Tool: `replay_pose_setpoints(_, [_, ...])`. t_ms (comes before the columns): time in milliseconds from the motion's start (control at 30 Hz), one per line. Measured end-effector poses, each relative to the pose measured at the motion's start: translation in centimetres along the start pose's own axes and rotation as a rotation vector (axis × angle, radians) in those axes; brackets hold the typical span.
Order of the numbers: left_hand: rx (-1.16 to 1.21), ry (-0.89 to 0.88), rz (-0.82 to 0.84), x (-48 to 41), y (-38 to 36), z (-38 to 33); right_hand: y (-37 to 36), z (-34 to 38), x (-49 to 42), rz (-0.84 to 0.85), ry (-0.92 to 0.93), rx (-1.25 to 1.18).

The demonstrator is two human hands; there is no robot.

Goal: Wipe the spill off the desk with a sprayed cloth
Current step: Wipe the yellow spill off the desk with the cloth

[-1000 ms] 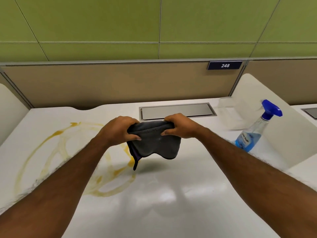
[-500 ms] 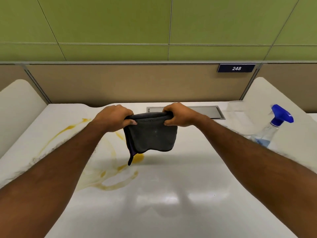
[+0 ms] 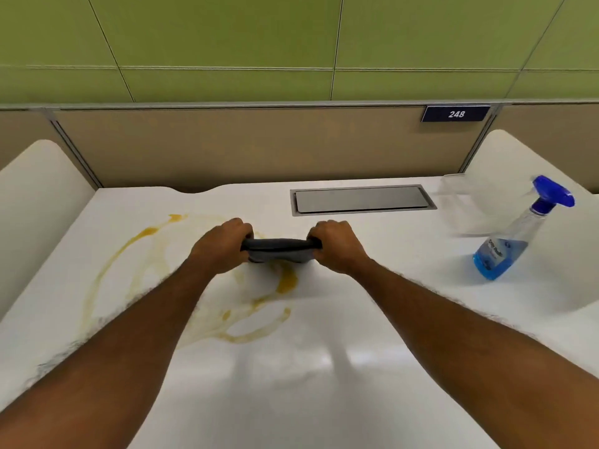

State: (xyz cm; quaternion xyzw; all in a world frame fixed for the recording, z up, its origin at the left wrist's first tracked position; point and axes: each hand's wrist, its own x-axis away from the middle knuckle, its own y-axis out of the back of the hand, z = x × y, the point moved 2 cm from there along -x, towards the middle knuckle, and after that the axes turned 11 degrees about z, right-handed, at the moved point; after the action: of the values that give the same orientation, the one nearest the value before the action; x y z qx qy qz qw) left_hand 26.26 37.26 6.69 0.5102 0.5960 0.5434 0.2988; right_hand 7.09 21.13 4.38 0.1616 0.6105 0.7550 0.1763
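Down comes the cloth (image 3: 280, 251)! Half a second ago it hung as a loose dark sheet; now it is bunched into a narrow, soft grey band, stretched level between two fists that have spread apart. Left hand (image 3: 223, 246) curls tight round one end and right hand (image 3: 337, 246) round the other, knuckles up. It sits low over the glossy white desk (image 3: 324, 400); whether it touches the surface is hard to tell. Yellow spill (image 3: 287, 281) loops in thin, smeared rings from 6 o'clock round to 9 o'clock of the cloth, with a thicker blob just below it. Out at 3 o'clock leans a clear plastic spray bottle (image 3: 505, 251), blue liquid and blue trigger. At 1 o'clock lies a flat rectangular metal hatch (image 3: 361, 199).
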Motion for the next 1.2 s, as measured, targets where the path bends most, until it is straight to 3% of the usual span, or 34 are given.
replay_pose_setpoints(167, [-0.085,-0.093,0.174,3.1,-6.4,2.0,-6.3,2.0,4.2,0.132,-0.094,-0.023])
replay_pose_setpoints(633, [-0.190,-0.277,0.267,7.1,-14.0,2.0,-10.9,4.3,9.9,0.293,-0.174,-0.023])
replay_pose_setpoints(933, [0.008,-0.289,0.200,9.5,-15.4,4.6,-11.9,6.7,3.9,0.115,-0.244,-0.161])
replay_pose_setpoints(1100, [0.034,-0.229,0.187,11.1,-16.5,7.1,-16.3,9.1,2.2,0.318,-0.314,-0.197])
replay_pose_setpoints(1200, [0.007,-0.196,0.128,11.8,-17.0,8.2,-18.9,8.9,3.5,0.331,-0.362,-0.059])
